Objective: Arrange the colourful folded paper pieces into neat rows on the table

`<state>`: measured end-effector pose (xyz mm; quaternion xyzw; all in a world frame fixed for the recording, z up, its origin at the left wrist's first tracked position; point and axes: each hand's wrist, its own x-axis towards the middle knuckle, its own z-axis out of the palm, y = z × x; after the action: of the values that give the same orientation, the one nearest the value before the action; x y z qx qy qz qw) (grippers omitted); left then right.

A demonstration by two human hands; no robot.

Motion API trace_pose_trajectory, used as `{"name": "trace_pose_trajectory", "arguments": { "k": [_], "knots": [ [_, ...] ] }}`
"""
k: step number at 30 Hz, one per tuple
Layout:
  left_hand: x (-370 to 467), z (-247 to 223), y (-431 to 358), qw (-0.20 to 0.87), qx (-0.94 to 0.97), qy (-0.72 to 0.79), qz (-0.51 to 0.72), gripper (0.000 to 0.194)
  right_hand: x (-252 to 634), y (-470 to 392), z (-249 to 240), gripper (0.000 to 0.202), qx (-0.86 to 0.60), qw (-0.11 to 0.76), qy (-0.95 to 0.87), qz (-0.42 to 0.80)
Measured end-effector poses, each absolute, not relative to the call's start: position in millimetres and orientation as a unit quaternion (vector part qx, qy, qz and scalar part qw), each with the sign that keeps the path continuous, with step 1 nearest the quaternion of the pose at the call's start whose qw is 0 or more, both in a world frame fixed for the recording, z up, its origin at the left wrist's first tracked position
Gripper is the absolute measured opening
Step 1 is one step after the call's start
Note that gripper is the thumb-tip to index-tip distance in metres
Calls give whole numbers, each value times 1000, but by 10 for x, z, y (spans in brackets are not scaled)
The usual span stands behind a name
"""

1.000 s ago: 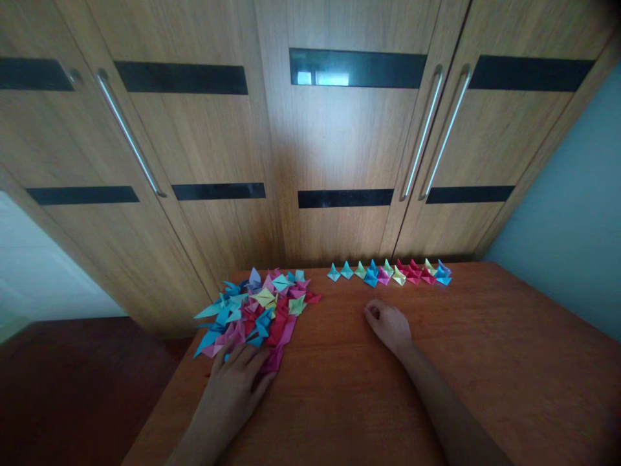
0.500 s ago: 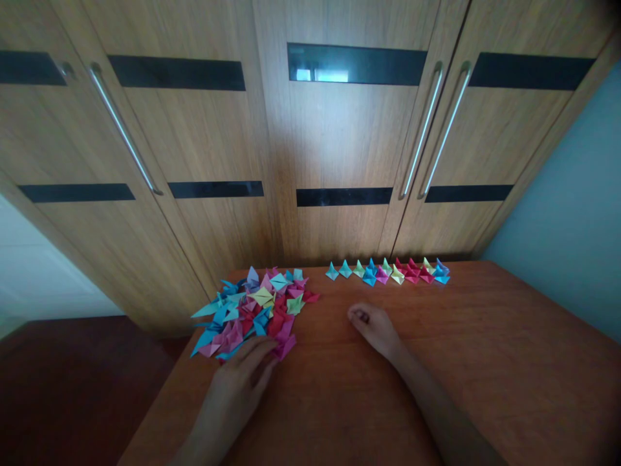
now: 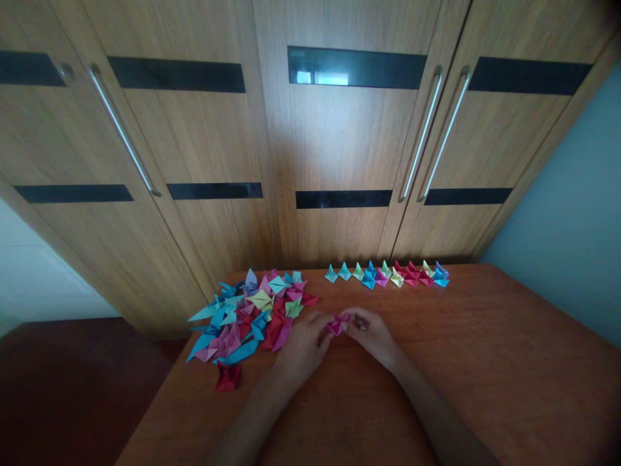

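Left hand (image 3: 305, 344) and right hand (image 3: 369, 333) each have a narrow grip, pinching the magenta paper (image 3: 336, 325) between them above the worktop (image 3: 485, 362). From it, the pile (image 3: 247, 317) lies at nine o'clock, the red paper (image 3: 228, 378) at eight, the row (image 3: 382, 277) between one and two.

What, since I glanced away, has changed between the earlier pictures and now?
The left hand moved right, off the pile of folded paper, and the right hand shifted left; between them they now hold a magenta folded piece. A red folded piece shows at the pile's near side, where the left hand was. The rows of small folded pieces stayed put.
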<state>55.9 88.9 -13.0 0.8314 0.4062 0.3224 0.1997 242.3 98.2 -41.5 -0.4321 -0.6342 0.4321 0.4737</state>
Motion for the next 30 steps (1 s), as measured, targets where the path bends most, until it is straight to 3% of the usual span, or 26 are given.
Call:
{"name": "trace_pose_trajectory", "arguments": {
  "k": [4, 8, 11, 19, 26, 30],
  "knots": [
    [559, -307, 896, 317, 736, 436, 409, 41, 2425, 1020, -491, 22, -454, 463, -649, 398],
    [534, -401, 887, 425, 641, 460, 443, 24, 2405, 1003, -499, 21, -461, 453, -650, 398],
    [533, -399, 884, 445, 610, 472, 455, 15, 2402, 991, -498, 23, -460, 441, -650, 414],
    [542, -435, 878, 481, 569, 466, 478, 22, 2460, 963, -464, 25, -467, 403, -645, 452],
    [538, -505, 895, 510, 547, 437, 499, 26, 2629, 1091, -518, 34, -555, 471, -631, 268],
    [553, -521, 886, 502, 563, 436, 492, 24, 2693, 1216, -554, 34, -662, 380, -636, 117]
  ]
}}
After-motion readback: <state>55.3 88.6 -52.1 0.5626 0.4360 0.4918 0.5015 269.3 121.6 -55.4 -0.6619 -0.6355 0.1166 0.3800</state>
